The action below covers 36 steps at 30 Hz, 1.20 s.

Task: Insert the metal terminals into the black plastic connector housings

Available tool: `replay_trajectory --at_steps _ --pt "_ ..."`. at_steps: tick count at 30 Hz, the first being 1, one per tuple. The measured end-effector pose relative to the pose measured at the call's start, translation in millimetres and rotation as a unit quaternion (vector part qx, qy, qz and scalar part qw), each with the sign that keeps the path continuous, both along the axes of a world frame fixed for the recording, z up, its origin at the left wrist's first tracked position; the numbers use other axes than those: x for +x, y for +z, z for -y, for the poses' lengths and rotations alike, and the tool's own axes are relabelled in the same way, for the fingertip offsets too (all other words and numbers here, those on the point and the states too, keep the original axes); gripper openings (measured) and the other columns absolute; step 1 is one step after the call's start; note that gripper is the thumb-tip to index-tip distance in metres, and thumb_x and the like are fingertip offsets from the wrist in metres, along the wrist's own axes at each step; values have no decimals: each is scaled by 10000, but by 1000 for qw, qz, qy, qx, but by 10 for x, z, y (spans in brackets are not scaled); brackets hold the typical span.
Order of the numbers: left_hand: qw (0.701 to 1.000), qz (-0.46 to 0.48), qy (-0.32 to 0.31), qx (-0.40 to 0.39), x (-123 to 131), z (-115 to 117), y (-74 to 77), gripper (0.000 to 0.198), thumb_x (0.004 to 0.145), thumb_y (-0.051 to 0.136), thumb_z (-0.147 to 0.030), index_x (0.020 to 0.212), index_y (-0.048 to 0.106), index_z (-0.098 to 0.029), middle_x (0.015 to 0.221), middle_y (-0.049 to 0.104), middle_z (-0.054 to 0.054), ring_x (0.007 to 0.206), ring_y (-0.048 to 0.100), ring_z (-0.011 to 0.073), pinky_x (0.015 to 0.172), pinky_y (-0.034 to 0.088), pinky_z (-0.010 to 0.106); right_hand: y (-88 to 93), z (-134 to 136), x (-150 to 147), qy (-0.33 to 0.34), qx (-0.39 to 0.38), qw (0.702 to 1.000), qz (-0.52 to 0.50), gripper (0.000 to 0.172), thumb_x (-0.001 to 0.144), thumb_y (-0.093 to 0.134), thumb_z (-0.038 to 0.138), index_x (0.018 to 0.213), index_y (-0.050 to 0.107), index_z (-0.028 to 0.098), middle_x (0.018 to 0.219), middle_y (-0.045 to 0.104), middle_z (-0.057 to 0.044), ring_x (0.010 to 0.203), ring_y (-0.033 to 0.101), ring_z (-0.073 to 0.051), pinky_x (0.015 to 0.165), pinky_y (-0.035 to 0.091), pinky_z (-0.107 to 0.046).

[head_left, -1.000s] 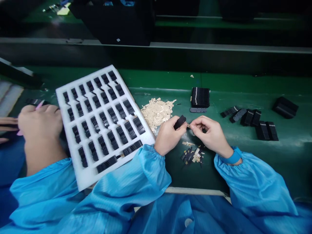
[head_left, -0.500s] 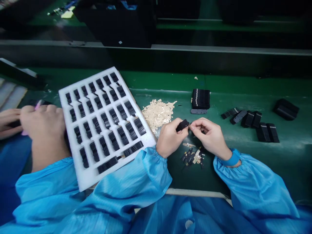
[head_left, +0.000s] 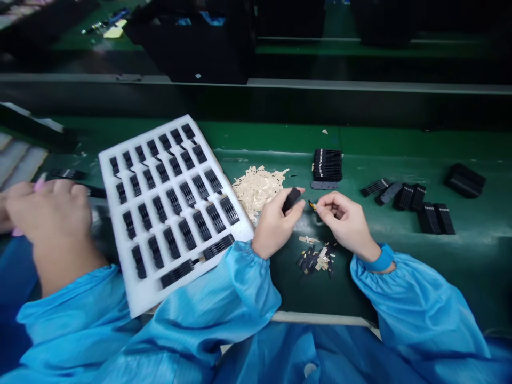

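My left hand (head_left: 276, 224) is closed round a small black part (head_left: 291, 200), held just above the green belt. My right hand (head_left: 346, 221) pinches a tiny yellowish strip (head_left: 311, 205) a finger's width to the right of that part. Both hands hover over a small heap of black and pale scraps (head_left: 316, 258). A pile of beige strips (head_left: 256, 186) lies just behind my left hand. The white foam tray (head_left: 140, 290) with rows of black parts rests at my left forearm.
Another person's hand (head_left: 52, 218) in a blue sleeve works at the far left beside the tray. A stack of black parts (head_left: 328, 164) stands behind my hands. Loose black parts (head_left: 416, 205) lie to the right, a black block (head_left: 464, 180) farther right.
My hands have drawn slightly apart: the strip in my right fingers has come away from the black part. The other person's hand at the left has shifted left.
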<state>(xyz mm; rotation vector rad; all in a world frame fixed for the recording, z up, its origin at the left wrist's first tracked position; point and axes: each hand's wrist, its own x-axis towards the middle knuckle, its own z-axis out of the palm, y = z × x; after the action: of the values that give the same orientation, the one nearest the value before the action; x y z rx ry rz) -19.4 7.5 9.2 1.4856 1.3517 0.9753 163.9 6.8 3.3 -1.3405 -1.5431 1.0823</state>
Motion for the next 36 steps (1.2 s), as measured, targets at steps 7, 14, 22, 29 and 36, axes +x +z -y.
replay_trajectory --at_steps 7,14,22,29,36 --pt "998 -10 -43 -36 25 4 -39 149 897 629 -337 917 660 -193 828 678 -5 785 615 148 723 453 253 50 28 -5 -1 79 994 82 41 891 618 211 850 619 215 851 583 -31 688 530 -153 613 437 -307" --pt "993 -108 -39 35 37 58 -24 63 886 621 -262 911 647 -211 656 551 -49 635 520 111 641 389 228 54 53 -31 28 115 983 137 89 892 595 153 823 614 206 779 568 -11 674 515 -145 629 425 -297" --pt "987 -140 -53 58 43 49 7 35 858 622 -171 854 636 -203 636 540 -51 609 494 107 629 371 230 28 24 -1 41 80 989 120 96 852 608 129 799 663 186 714 572 8 629 509 -125 592 401 -273" --pt "995 -81 -54 20 33 14 -22 65 874 642 -253 848 630 -194 624 516 -52 604 501 105 609 391 228 -19 -5 20 23 39 996 72 88 832 610 139 778 661 188 721 593 3 627 518 -127 578 402 -269" --pt "968 167 186 -22 -15 -130 -68 166 880 647 -319 934 575 -179 662 508 -62 483 479 69 480 442 202 -70 -25 17 -52 93 988 108 97 877 603 155 878 691 195 809 602 -6 607 485 -118 582 397 -279"
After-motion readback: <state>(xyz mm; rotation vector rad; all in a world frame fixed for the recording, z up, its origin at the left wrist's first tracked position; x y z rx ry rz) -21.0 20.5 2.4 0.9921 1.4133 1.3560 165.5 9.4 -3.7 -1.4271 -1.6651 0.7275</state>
